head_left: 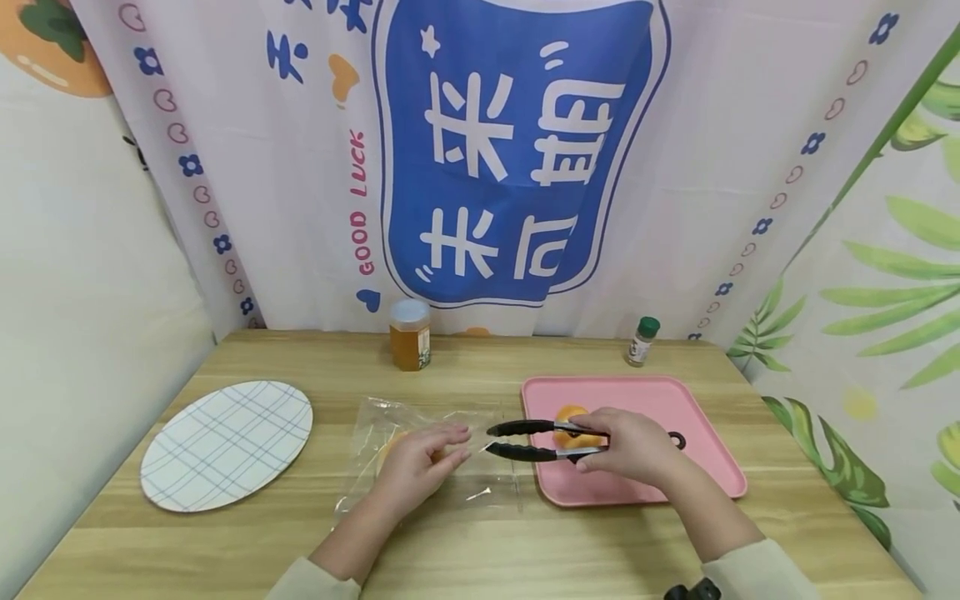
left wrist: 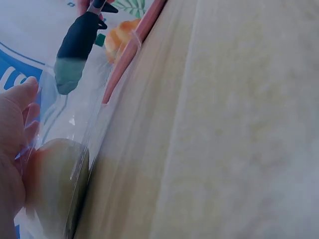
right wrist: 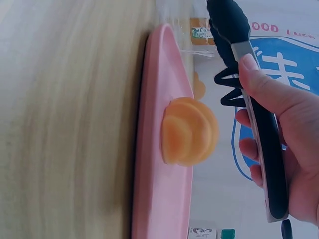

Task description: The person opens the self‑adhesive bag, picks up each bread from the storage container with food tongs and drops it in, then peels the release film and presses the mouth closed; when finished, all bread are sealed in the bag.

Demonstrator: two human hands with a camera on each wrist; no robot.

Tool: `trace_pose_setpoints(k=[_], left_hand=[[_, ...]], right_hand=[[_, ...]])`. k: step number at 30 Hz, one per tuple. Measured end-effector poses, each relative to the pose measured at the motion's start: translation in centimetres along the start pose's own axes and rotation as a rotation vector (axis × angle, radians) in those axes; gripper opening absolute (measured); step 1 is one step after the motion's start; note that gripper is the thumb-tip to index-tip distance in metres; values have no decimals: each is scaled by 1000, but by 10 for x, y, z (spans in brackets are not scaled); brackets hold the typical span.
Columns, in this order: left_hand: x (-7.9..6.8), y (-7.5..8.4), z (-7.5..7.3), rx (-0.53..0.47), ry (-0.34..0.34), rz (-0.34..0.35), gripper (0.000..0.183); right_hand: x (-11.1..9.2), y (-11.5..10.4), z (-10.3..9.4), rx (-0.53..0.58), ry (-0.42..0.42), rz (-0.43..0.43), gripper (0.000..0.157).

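Note:
My right hand (head_left: pixel 637 443) grips black-handled metal tongs (head_left: pixel 522 453) over the left part of a pink tray (head_left: pixel 637 492). The tongs' black tips point left, slightly apart, with nothing between them. In the left wrist view, the tongs' tip (left wrist: pixel 69 74) shows pale through clear plastic. An orange-brown bun (right wrist: pixel 189 132) sits on the tray below the tongs. My left hand (head_left: pixel 422 463) rests at a clear plastic bag (head_left: pixel 480 496), fingers extended and thumb apart. Inside the bag lies another bun (left wrist: pixel 57 181), close beside that hand and mostly hidden by it in the head view.
A white oval plate with blue checks (head_left: pixel 225 446) lies at the left of the wooden table (head_left: pixel 480 558). Toward the back stand a honey-coloured jar (head_left: pixel 409 337) with a pale lid and a small green-capped shaker bottle (head_left: pixel 642 342). Printed cloth (head_left: pixel 315 208) hangs behind.

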State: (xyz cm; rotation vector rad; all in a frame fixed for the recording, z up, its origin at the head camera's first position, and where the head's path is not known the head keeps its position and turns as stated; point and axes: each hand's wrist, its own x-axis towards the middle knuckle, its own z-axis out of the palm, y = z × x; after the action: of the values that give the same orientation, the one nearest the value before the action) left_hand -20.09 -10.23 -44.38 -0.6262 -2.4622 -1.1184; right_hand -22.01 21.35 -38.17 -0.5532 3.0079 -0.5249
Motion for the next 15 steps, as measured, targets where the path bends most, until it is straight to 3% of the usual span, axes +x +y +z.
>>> trace_pose_setpoints(k=[8,15], left_hand=[[3,1,-1,56,34,51,16],[3,3,1,7,76,-20,11]], right_hand=[[-2,-4,0,24,48,-3,58],[-10,5,-11,18,20,-25,70]])
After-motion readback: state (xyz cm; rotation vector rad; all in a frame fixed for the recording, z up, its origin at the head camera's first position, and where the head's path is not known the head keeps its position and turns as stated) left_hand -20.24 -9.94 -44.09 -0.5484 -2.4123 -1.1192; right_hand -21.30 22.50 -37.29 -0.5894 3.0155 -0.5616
